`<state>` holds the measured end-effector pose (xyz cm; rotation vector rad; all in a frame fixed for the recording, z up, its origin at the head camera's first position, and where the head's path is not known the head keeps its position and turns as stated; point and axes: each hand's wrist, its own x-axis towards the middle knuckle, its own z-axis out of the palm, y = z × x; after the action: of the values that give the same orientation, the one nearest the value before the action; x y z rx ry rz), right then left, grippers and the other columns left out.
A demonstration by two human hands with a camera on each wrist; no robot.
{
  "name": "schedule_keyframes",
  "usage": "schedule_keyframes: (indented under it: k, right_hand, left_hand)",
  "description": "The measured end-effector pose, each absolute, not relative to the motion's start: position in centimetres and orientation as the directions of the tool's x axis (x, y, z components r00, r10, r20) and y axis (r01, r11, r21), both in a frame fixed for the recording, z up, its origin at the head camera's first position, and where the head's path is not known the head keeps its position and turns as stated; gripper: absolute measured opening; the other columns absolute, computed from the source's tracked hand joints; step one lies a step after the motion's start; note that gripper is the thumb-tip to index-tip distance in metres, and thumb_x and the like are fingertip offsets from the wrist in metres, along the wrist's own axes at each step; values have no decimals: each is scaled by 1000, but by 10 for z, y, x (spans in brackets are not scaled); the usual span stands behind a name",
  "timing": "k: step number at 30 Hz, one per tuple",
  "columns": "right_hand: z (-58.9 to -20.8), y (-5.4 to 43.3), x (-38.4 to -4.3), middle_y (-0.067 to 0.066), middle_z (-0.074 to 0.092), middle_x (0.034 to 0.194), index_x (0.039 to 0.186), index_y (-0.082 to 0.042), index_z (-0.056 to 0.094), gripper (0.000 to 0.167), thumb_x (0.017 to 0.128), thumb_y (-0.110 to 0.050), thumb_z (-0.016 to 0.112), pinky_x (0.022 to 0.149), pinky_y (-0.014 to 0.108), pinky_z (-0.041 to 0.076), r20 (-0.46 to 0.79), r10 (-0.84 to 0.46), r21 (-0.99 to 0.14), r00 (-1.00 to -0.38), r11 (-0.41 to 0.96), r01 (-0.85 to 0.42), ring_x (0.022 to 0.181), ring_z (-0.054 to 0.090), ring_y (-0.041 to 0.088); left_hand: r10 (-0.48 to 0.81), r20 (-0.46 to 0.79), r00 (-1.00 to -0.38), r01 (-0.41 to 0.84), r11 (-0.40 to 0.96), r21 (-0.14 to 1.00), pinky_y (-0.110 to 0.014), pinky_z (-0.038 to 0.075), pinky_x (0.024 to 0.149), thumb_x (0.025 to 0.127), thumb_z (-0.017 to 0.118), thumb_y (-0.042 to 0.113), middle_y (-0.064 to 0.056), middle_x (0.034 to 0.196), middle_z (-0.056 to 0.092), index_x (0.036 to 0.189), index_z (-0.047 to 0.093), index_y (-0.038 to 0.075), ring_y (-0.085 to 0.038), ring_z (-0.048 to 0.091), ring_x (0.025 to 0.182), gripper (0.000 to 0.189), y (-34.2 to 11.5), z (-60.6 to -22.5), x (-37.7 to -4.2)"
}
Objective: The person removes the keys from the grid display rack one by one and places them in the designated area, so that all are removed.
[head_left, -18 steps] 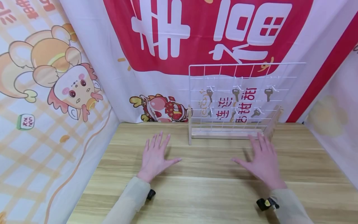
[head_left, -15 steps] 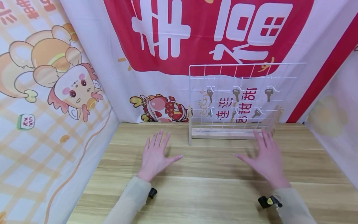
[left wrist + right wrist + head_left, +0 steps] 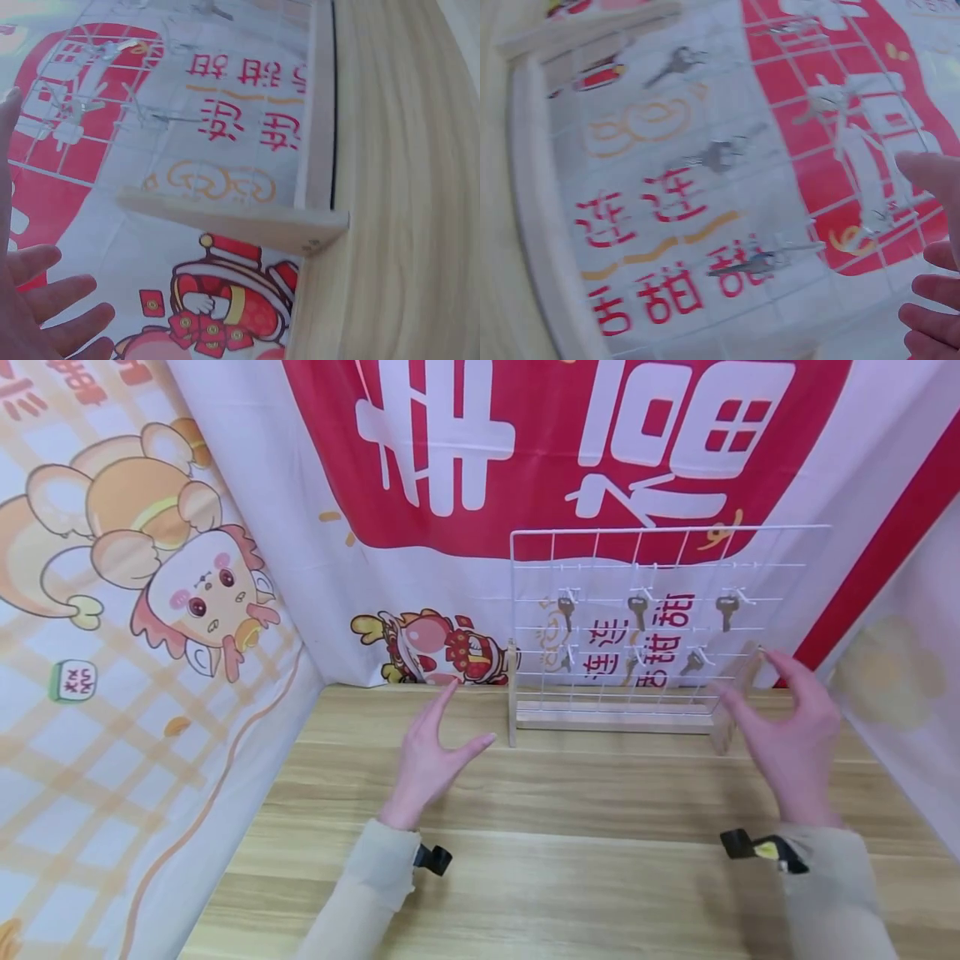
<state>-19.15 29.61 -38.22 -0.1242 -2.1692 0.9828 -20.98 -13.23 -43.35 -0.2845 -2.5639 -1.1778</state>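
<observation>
A white wire grid rack (image 3: 637, 529) with a wooden base (image 3: 615, 721) stands at the back of the table. Several keys (image 3: 637, 605) hang from its hooks in two rows. My left hand (image 3: 427, 760) is left of the rack's left wooden upright (image 3: 513, 693), thumb and fingers spread apart, holding nothing. On the other side my right hand (image 3: 798, 727) is spread beside the right wooden upright (image 3: 723, 727), its thumb overlapping the upright in the head view; contact there cannot be made out. In the right wrist view the keys (image 3: 757, 262) look blurred.
The wood-grain table (image 3: 525, 877) extends in front of the rack. A printed cloth with red and white lettering (image 3: 465, 435) hangs just behind it. Another patterned cloth (image 3: 150, 693) closes the left side, and pale cloth (image 3: 892, 668) the right.
My right hand has moved right and farther back, to the rack's right upright, and turned on its side. The left hand has turned sideways too and shifted slightly. The rack stays put.
</observation>
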Motion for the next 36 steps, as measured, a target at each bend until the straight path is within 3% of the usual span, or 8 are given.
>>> schedule_keyframes:
  k: [2, 6, 13, 16, 20, 22, 28, 36]
  right_hand:
    - [-370, 304, -198, -7, 56, 146, 145, -27, 58, 63, 88, -32, 83, 114, 29, 35, 551, 439, -741, -710, 649, -174, 135, 49, 15]
    - [-347, 322, -216, -13, 51, 149, 146, -37, 55, 59, 91, -47, 74, 114, 27, 33, 335, 561, -884, -757, 465, -47, 139, 44, 11]
    - [-331, 358, -255, -7, 58, 143, 139, -31, 63, 67, 79, -58, 77, 105, 20, 42, 135, 524, -979, -841, 201, -32, 124, 53, 9]
    - [-327, 367, -266, -3, 62, 134, 135, -26, 68, 69, 74, -56, 80, 91, 13, 48, 99, 499, -992, -861, 114, -48, 111, 60, 6]
    - [-324, 371, -275, -1, 63, 128, 133, -20, 70, 70, 72, -49, 86, 76, 13, 52, 66, 465, -997, -883, -11, -81, 106, 67, 9]
    - [-323, 372, -277, -1, 62, 127, 132, -19, 70, 69, 72, -46, 87, 75, 14, 52, 56, 445, -995, -894, -44, -84, 106, 67, 10]
    - [-324, 375, -278, 0, 63, 123, 131, -14, 69, 61, 77, -36, 87, 77, 16, 52, 77, 392, -989, -917, -89, -121, 103, 68, 11]
    - [-325, 373, -280, 0, 65, 122, 129, -15, 72, 60, 75, -38, 88, 77, 15, 52, 69, 412, -987, -908, -102, -122, 103, 69, 10]
  left_hand:
    - [23, 338, -941, 288, 580, 762, -63, 28, 113, 79, 72, 73, 9, 158, 38, 157, 34, 42, -26, 37, 144, 92, -127, -431, -209]
    - [-7, 357, -934, 315, 453, 834, -56, 33, 113, 79, 78, 65, 14, 150, 49, 150, 47, 39, -16, 45, 137, 82, -114, -423, -210]
    - [9, 431, -902, 412, 316, 855, -43, 42, 109, 81, 84, 50, 8, 142, 59, 143, 56, 35, -13, 55, 127, 70, -97, -412, -215]
    - [18, 425, -905, 413, 283, 866, -40, 43, 109, 82, 84, 49, 10, 141, 60, 143, 57, 33, -11, 55, 127, 68, -91, -406, -218]
    - [40, 438, -898, 432, 259, 864, -39, 42, 109, 83, 83, 48, 10, 141, 60, 144, 58, 29, -9, 56, 127, 68, -82, -396, -223]
    - [54, 458, -888, 456, 240, 857, -40, 43, 108, 85, 82, 47, 9, 140, 61, 144, 58, 25, -11, 56, 127, 68, -78, -391, -226]
    - [81, 483, -872, 489, 202, 849, -43, 47, 105, 86, 82, 46, 9, 137, 63, 141, 60, 31, -11, 58, 125, 61, -65, -373, -239]
    - [110, 456, -883, 468, 127, 875, -42, 47, 105, 85, 82, 48, 15, 136, 61, 141, 61, 32, -10, 59, 121, 62, -43, -350, -257]
